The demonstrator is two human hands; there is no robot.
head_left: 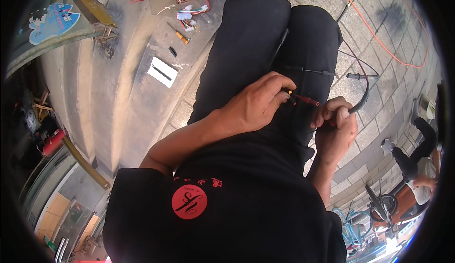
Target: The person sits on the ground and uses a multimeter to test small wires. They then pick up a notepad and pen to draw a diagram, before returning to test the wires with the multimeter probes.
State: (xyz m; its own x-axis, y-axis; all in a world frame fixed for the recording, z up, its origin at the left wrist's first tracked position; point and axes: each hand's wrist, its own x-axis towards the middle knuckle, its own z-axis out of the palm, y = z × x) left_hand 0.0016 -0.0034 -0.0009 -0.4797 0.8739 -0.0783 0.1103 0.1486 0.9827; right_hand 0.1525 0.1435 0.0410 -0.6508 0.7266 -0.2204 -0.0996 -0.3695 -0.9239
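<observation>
My left hand [263, 99] is above my lap with its fingertips pinched together. Between them are thin wire ends with orange and black tips. A dark red connector sleeve [307, 100] sticks out from these fingertips toward my right hand. My right hand [337, 125] is closed round a black cable [362, 103], which bends up and away past the right knee. Its fingers are curled, and what lies inside them is partly hidden. A thin lead with a black inline connector [327, 72] crosses my right thigh [313, 40], just beyond both hands.
On the stone step to the left lie a white card with a black strip [162, 71], an orange-handled screwdriver [181, 37] and white plug connectors [186, 16]. An orange cord [379, 45] runs over the paving. At right, a person [422, 168] is beside parked bicycles [355, 230].
</observation>
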